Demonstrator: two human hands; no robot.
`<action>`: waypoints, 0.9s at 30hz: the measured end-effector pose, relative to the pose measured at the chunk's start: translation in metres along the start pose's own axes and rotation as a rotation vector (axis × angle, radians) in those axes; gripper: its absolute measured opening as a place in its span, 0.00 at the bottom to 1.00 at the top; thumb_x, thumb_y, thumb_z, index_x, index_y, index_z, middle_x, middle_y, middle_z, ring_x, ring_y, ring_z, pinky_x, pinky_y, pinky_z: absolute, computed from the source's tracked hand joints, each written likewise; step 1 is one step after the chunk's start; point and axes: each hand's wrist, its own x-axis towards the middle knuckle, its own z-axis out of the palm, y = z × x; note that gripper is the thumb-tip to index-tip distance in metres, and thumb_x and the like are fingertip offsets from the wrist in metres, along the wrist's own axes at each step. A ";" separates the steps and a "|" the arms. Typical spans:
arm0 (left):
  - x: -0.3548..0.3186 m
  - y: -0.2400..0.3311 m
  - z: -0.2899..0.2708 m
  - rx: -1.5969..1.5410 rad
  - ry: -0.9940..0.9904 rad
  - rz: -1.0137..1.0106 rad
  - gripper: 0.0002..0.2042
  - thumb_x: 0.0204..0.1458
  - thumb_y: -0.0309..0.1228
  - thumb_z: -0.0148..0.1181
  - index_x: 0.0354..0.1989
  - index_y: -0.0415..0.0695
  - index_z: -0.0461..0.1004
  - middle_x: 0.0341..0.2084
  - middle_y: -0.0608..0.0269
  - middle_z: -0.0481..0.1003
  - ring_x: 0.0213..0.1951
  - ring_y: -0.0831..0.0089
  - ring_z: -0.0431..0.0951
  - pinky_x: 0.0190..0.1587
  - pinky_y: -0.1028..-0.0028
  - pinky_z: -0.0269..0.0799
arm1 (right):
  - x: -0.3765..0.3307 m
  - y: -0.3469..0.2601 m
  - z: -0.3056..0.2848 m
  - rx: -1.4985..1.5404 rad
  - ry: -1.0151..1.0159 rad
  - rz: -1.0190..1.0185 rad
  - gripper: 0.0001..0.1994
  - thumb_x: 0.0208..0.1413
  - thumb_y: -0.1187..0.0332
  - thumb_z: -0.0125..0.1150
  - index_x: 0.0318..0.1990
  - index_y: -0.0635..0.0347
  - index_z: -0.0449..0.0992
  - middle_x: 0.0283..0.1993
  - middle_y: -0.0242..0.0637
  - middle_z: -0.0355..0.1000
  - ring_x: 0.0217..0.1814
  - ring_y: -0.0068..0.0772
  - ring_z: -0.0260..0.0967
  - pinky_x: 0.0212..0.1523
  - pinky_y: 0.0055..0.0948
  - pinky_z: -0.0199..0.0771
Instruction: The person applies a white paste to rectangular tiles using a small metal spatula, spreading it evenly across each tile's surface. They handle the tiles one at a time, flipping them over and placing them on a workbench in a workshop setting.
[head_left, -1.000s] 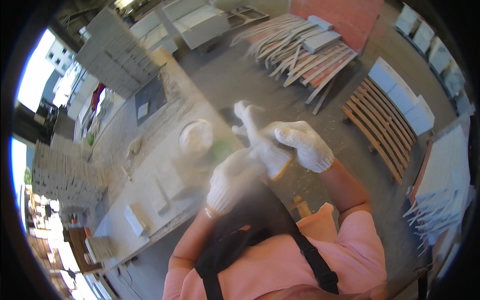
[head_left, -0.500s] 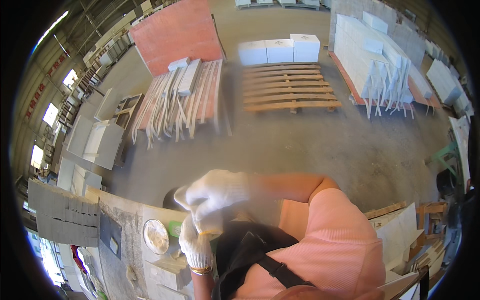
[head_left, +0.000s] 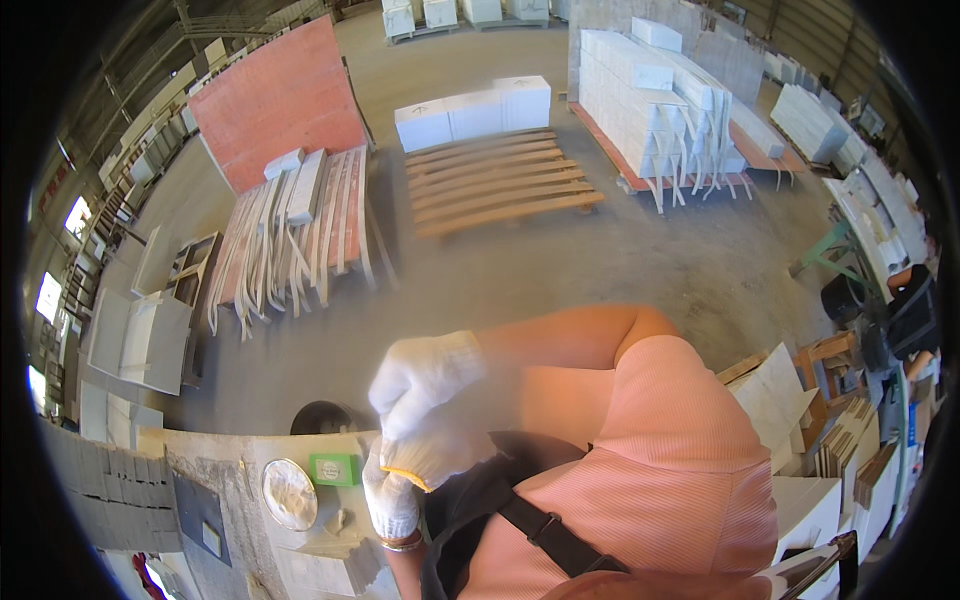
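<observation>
The right hand (head_left: 420, 378) wears a white glove. Its fingers are bent down and look closed on a loose white piece with an orange edge, which looks like one more glove. This loose glove (head_left: 440, 457) is between the two hands, in front of the person's black apron (head_left: 455, 510) and pink shirt (head_left: 690, 420). The left hand (head_left: 392, 505) wears a white glove too. It is just under the orange edge and seems to touch it. I cannot tell if its fingers grip, because the loose glove hides some of them.

My guess is that the step in hand is working the loose glove with both hands. I think the next move calls for a firm pinch near the orange edge, so the soft cloth does not slip or fold up.

A shiny band (head_left: 403, 545) is around the left wrist. Beside that hand is the table (head_left: 245, 478), with a green box (head_left: 333, 469) and a round dish (head_left: 268, 485) on it. Past the table is a dark tub (head_left: 318, 418). Farther off, white blocks (head_left: 475, 110) stand at the back of a wooden pallet (head_left: 500, 185).
</observation>
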 end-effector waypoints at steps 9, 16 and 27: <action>0.019 -0.027 0.000 0.306 0.010 0.080 0.25 0.65 0.44 0.56 0.61 0.36 0.68 0.52 0.53 0.76 0.50 0.62 0.78 0.54 0.62 0.75 | -0.001 0.025 -0.011 0.161 0.036 0.110 0.12 0.54 0.63 0.70 0.35 0.65 0.82 0.32 0.37 0.79 0.35 0.23 0.73 0.38 0.30 0.72; 0.021 0.018 0.030 0.466 0.208 0.256 0.30 0.48 0.36 0.76 0.57 0.34 0.70 0.49 0.58 0.73 0.50 0.67 0.75 0.55 0.67 0.72 | 0.007 0.047 -0.019 0.331 0.126 0.119 0.11 0.54 0.65 0.71 0.32 0.65 0.80 0.31 0.35 0.78 0.34 0.22 0.72 0.36 0.30 0.71; 0.025 0.007 0.009 0.823 0.184 0.459 0.18 0.58 0.28 0.63 0.55 0.36 0.72 0.44 0.55 0.78 0.44 0.57 0.80 0.49 0.64 0.76 | 0.013 0.039 -0.020 0.351 0.139 0.107 0.11 0.52 0.66 0.71 0.26 0.63 0.76 0.25 0.29 0.72 0.29 0.18 0.65 0.32 0.28 0.67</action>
